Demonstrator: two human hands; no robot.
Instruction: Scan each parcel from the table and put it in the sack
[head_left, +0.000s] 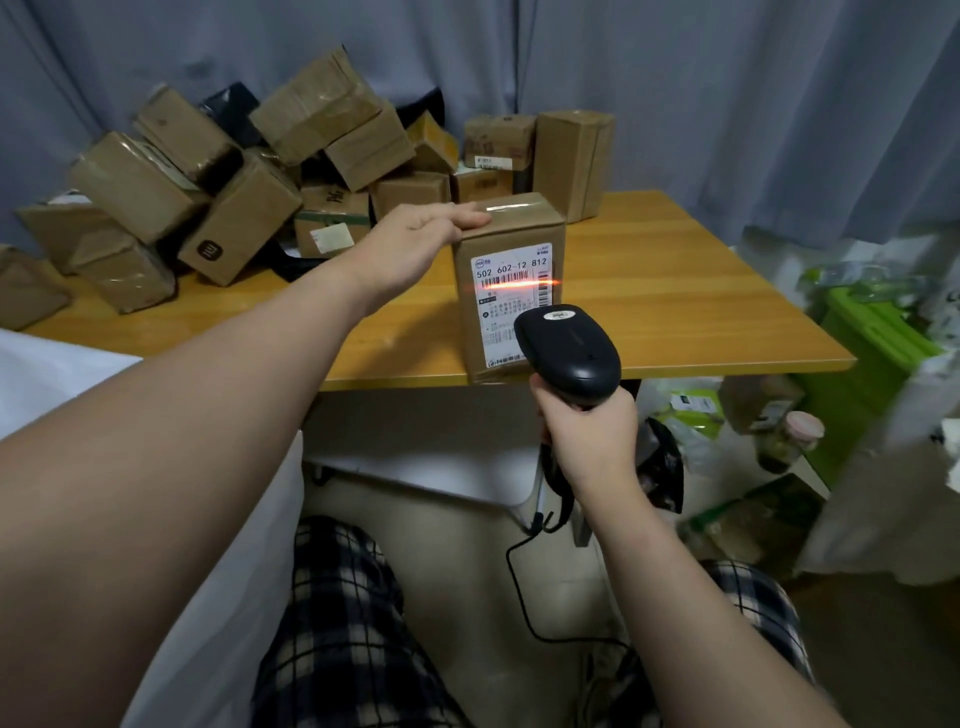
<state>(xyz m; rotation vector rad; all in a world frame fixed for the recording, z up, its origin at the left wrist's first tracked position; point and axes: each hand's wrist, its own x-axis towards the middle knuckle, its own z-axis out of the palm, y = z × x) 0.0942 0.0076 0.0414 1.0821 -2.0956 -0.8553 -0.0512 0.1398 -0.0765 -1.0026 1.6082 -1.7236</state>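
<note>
A brown cardboard parcel (506, 234) stands upright at the front edge of the wooden table (675, 296), its white shipping label facing me. My left hand (415, 244) rests on its top left edge, fingers laid over the top. My right hand (587, 436) grips the handle of a black barcode scanner (569, 353) just below and in front of the parcel. A red scan line lies across the barcode on the label. A white sack (223, 545) hangs open at the lower left, partly hidden by my left arm.
Several brown parcels (249, 171) are piled at the back left of the table, with a tall box (571, 161) at the back. The scanner cable (519, 587) trails down between my knees. Green bins and bags (872, 343) crowd the floor on the right.
</note>
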